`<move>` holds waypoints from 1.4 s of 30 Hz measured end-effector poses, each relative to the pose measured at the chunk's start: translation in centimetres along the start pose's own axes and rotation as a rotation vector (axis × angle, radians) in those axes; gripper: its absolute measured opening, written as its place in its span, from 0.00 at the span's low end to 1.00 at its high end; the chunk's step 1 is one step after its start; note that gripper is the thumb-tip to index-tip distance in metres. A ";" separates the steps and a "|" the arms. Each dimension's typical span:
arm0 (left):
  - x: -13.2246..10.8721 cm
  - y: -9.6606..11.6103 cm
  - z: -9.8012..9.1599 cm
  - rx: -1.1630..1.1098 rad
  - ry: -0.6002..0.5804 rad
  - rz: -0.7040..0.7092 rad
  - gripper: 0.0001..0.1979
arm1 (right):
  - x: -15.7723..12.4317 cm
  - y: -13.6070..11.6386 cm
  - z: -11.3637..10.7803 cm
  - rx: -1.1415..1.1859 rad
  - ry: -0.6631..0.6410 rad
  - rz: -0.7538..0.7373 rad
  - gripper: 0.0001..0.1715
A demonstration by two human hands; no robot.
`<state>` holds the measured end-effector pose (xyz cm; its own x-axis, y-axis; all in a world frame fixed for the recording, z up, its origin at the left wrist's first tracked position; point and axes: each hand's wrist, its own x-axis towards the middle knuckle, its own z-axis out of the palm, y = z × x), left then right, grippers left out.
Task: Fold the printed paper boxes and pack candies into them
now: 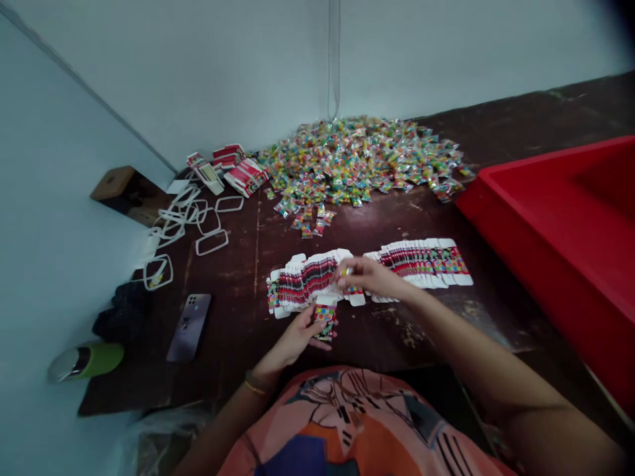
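In my left hand is a small printed carton, red and multicoloured, with its white flaps at the upper end. Just above it, my right hand pinches a small clear packet of coloured candies; the fingers partly cover it. Behind both hands runs a row of overlapping flat cartons, standing close together with white flaps showing. A second such row continues to the right, partly behind my right wrist. A large heap of candy packets lies farther back against the wall.
A big red tray stands at the right. Bundled cartons lie at the back left, near a wooden box and loose white bands. A phone, dark cloth and green bottle are at the left.
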<state>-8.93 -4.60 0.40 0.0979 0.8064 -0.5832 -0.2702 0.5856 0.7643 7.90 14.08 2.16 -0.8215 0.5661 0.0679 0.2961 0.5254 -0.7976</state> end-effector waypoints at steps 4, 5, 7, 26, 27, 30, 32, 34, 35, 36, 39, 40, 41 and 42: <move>1.6 -0.1 2.6 -0.061 -0.122 0.035 0.31 | -4.3 -1.8 1.2 -0.064 0.121 -0.069 0.09; 1.8 -0.2 3.1 -0.055 -0.156 0.035 0.31 | -4.8 -1.9 1.2 -0.104 0.153 -0.048 0.09; 1.9 -0.4 4.1 -0.048 -0.222 0.029 0.31 | -5.8 -2.1 1.1 -0.143 0.119 -0.046 0.10; 1.5 -1.4 5.8 -0.069 -0.175 -0.030 0.31 | -12.3 -2.7 5.8 0.845 0.404 0.400 0.20; 1.6 -1.5 5.8 -0.072 -0.167 -0.046 0.31 | -12.4 -2.6 5.6 1.001 0.304 0.456 0.22; 1.8 -1.1 5.8 -0.105 -0.175 -0.082 0.25 | -12.3 -2.4 4.4 1.259 0.092 0.545 0.22; 1.8 -0.6 5.9 -0.165 -0.225 -0.099 0.22 | -12.1 -2.4 3.5 1.322 0.017 0.551 0.21; 1.8 -0.1 6.1 -0.192 -0.250 -0.090 0.22 | -11.9 -2.4 2.8 1.317 -0.010 0.553 0.20; 1.7 0.1 6.2 -0.187 -0.243 -0.077 0.22 | -11.8 -2.4 2.6 1.290 0.000 0.557 0.19; 1.7 0.1 6.4 -0.173 -0.229 -0.056 0.23 | -11.6 -2.4 2.6 1.245 0.018 0.561 0.17; 1.7 -0.1 6.7 -0.073 -0.171 0.008 0.23 | -11.1 -2.7 2.7 1.019 0.071 0.549 0.12; 1.9 -0.2 6.7 -0.030 -0.147 0.023 0.23 | -11.0 -2.9 2.8 0.910 0.087 0.520 0.11; 2.0 -0.4 6.8 0.010 -0.120 0.034 0.22 | -11.0 -3.1 2.8 0.788 0.101 0.463 0.10; 2.2 -0.4 6.8 0.038 -0.091 0.037 0.22 | -10.9 -3.4 2.8 0.664 0.112 0.384 0.09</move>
<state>-2.10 -2.54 0.65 0.1761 0.8307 -0.5282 -0.2391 0.5566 0.7956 14.52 4.35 2.46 -0.6560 0.7108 -0.2537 0.1670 -0.1911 -0.9673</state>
